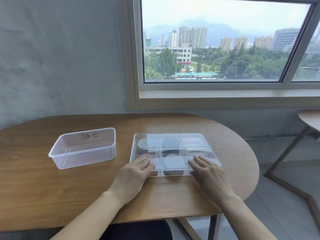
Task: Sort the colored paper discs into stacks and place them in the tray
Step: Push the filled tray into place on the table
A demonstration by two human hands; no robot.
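A clear compartment tray (194, 135) with a transparent lid lies on the wooden table in front of me. Under the lid I see round paper discs: a pale grey stack (144, 143) at back left, a darker grey one (170, 142) at back middle, a brownish one (146, 155) at front left and a light one (174, 161) at front middle. The right-hand compartments look bare. My left hand (134, 175) rests flat on the lid's front left corner. My right hand (207, 174) rests flat on its front right corner. Both have straight fingers.
An empty clear plastic tub (83, 149) stands on the table (52, 191) to the left of the tray. The table's rounded right edge is close to the tray. A second table (310, 118) stands at the far right, below a large window.
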